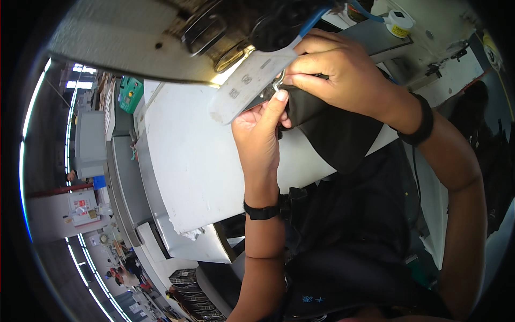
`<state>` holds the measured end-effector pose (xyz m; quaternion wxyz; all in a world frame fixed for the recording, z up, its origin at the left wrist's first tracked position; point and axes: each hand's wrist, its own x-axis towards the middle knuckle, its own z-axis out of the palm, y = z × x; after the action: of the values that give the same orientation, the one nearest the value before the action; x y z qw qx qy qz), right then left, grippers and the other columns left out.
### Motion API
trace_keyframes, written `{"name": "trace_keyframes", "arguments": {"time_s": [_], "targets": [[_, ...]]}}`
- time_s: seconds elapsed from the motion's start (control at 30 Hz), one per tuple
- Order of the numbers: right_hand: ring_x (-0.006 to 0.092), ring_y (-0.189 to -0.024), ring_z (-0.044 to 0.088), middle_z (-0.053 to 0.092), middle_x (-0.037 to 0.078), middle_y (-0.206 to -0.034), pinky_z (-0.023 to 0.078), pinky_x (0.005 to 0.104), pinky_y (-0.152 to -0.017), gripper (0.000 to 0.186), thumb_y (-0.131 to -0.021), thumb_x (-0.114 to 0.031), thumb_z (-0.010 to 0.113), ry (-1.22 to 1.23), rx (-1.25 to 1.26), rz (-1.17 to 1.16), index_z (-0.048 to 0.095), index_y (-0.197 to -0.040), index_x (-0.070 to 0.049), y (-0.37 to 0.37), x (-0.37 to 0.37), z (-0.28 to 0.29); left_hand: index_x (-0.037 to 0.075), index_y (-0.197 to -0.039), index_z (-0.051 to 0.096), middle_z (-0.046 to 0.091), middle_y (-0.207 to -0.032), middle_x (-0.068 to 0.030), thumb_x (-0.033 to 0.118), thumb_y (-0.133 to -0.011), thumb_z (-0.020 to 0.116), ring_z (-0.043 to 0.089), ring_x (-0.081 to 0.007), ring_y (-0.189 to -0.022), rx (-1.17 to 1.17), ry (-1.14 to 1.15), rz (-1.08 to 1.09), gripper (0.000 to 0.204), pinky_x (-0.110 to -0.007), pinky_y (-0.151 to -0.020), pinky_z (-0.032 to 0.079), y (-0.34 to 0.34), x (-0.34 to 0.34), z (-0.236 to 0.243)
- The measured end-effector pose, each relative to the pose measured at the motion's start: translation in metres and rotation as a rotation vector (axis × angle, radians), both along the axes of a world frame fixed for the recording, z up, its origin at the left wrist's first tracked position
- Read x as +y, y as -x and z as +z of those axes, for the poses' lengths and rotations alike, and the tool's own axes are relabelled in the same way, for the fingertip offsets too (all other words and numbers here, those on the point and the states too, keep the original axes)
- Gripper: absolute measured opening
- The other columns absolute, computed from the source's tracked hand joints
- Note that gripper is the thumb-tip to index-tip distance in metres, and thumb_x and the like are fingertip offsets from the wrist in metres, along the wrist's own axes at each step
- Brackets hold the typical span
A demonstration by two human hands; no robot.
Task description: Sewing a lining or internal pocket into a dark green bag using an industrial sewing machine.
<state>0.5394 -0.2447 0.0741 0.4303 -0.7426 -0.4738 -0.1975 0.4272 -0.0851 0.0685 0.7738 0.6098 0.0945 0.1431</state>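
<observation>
Beneath a machine head [252, 27], my left hand [260, 121] grips black fabric [335, 142], thumb raised against a small silvery piece [279, 80] whose exact shape is hard to make out. My right hand [335, 75] is closed at that same piece, thumb and forefinger pinched beside it, with fabric under the hand. A long pale grey plate [238, 94] slants just left of both hands and partly hides the working spot. The fabric drapes across a white tabletop [193, 155] and hangs over its front edge.
A small white container [398, 24] and blue hose [363, 12] are at the upper right. A green box [130, 94] stands beyond the table's left edge. Further left are grey benches [123, 177] and distant people [126, 276]. Dark patterned cloth [190, 295] lies at lower left.
</observation>
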Motion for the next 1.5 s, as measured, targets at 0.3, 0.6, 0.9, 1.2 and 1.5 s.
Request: {"name": "trace_keyframes", "arguments": {"time_s": [0.3, 0.6, 0.9, 1.2, 1.5], "targets": [[0.0217, -0.095, 0.068, 0.071, 0.002, -0.095, 0.056, 0.0354, -0.082, 0.007, -0.085, -0.014, 0.077, -0.114, -0.109, 0.050, 0.077, -0.085, -0.007, -0.006, 0.006, -0.011, 0.002, -0.121, 0.058, 0.060, -0.085, 0.0011, 0.009, -0.098, 0.071, 0.054, -0.0064, -0.069, 0.006, 0.009, -0.021, 0.027, -0.022, -0.060, 0.046, 0.002, -0.001, -0.001], [0.0229, -0.099, 0.071, 0.074, 0.003, -0.099, 0.057, 0.0358, -0.086, 0.010, -0.088, -0.016, 0.074, -0.033, -0.039, -0.001, 0.080, -0.091, -0.009, 0.000, 0.002, 0.003, 0.002, -0.115, 0.059, 0.062, -0.082, -0.0003, 0.007, -0.095, 0.074, 0.058, -0.0078, -0.066, 0.004, 0.067, 0.026, 0.025, -0.024, -0.058, 0.050, -0.002, 0.002, 0.000], [0.0223, -0.096, 0.071, 0.074, 0.004, -0.098, 0.057, 0.0335, -0.084, 0.011, -0.089, -0.015, 0.073, 0.009, 0.042, 0.029, 0.079, -0.093, -0.006, 0.002, 0.001, 0.005, 0.003, -0.115, 0.060, 0.064, -0.084, -0.0022, 0.006, -0.094, 0.075, 0.061, -0.0086, -0.068, -0.004, 0.084, -0.067, 0.026, -0.025, -0.059, 0.054, -0.004, 0.010, 0.003], [0.0225, -0.096, 0.071, 0.075, 0.005, -0.099, 0.056, 0.0331, -0.085, 0.012, -0.088, -0.015, 0.074, -0.021, 0.050, 0.059, 0.079, -0.094, -0.006, 0.000, 0.002, 0.002, 0.003, -0.118, 0.059, 0.064, -0.088, -0.0027, 0.005, -0.092, 0.077, 0.061, -0.0089, -0.070, -0.042, 0.107, -0.048, 0.031, -0.024, -0.060, 0.054, -0.003, 0.013, -0.005], [0.0289, -0.098, 0.069, 0.074, 0.010, -0.098, 0.055, 0.0379, -0.087, 0.012, -0.089, -0.013, 0.071, -0.005, 0.114, 0.079, 0.078, -0.094, -0.005, 0.003, -0.003, 0.011, 0.000, -0.120, 0.057, 0.063, -0.083, -0.0035, 0.004, -0.088, 0.080, 0.060, -0.0099, -0.066, -0.075, 0.064, -0.011, 0.040, -0.025, -0.057, 0.052, -0.003, 0.011, -0.008]]}}
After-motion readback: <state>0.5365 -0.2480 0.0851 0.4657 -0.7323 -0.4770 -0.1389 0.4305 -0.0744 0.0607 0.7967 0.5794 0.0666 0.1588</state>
